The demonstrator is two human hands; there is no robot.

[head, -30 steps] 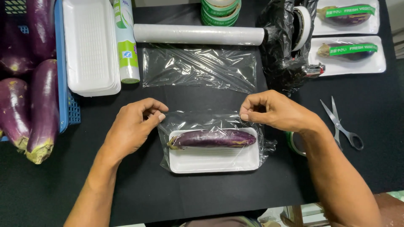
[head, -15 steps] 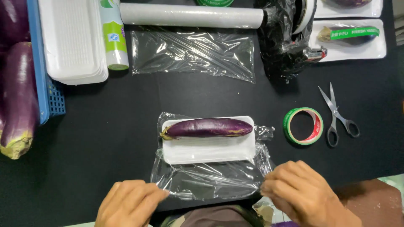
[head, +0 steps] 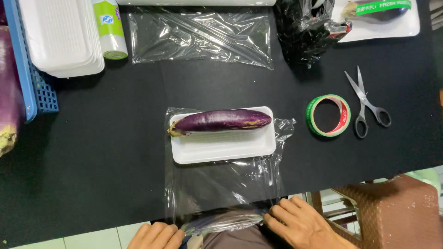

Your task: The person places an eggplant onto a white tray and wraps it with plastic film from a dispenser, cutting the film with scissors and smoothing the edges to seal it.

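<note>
A purple eggplant (head: 221,121) lies lengthwise along the far side of a white foam tray (head: 222,148) in the middle of the black table. Under the tray is a sheet of clear cling film (head: 221,184), which stretches toward me past the table's front edge. My left hand (head: 157,236) and my right hand (head: 300,224) are at the bottom of the view, below the table edge. Each pinches a near corner of the film. Both hands are well short of the tray and partly cut off by the frame.
A green tape roll (head: 327,115) and scissors (head: 364,103) lie right of the tray. A second film sheet (head: 198,34), a black bag (head: 309,27) and a wrapped eggplant tray (head: 378,18) are at the back. Stacked foam trays (head: 60,37) and a blue basket (head: 37,87) of eggplants are left. A brown stool (head: 392,212) is at lower right.
My hands left the film's far edge behind the tray and came to its near edge. They have drawn the film toward me past the table edge.
</note>
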